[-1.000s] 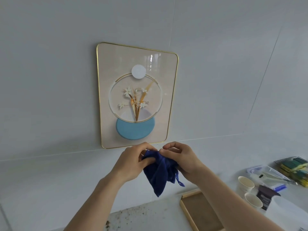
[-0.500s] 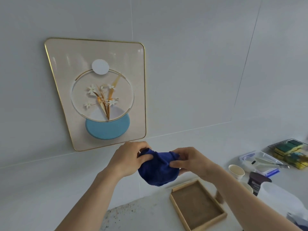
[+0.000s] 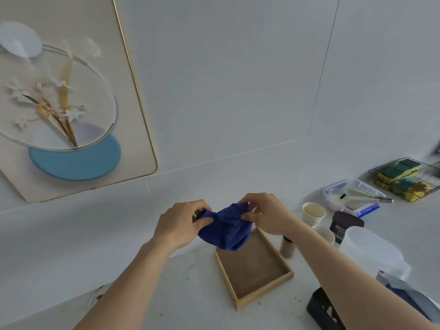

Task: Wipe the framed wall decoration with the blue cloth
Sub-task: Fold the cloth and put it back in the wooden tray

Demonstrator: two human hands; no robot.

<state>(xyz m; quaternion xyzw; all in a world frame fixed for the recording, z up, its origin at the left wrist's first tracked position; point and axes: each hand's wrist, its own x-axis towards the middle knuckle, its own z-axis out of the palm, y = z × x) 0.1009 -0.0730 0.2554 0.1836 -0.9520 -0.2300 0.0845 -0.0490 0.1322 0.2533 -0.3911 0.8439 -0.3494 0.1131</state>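
Note:
The framed wall decoration (image 3: 133,129) hangs on the white wall at the upper left; it has a thin gold frame, a beige ground, dried flowers in a ring and a light blue disc. Its left part is cut off by the image edge. A dark blue cloth (image 3: 226,229) is bunched up between both hands, below and to the right of the frame. My left hand (image 3: 178,225) pinches its left end and my right hand (image 3: 266,215) pinches its right end. The cloth hangs over the far corner of a wooden tray and does not touch the decoration.
A shallow wooden tray (image 3: 283,279) lies on the white counter under the cloth. To the right stand two paper cups (image 3: 313,211), a dark jar (image 3: 345,226), a translucent jug (image 3: 371,251), a clear plastic box (image 3: 354,198) and a wire basket of sponges (image 3: 404,179). A dark object (image 3: 321,310) sits at the bottom right.
The view has swung right and down, so the decoration slid to the upper left edge. Both hands kept hold of the cloth and lowered it over the wooden tray.

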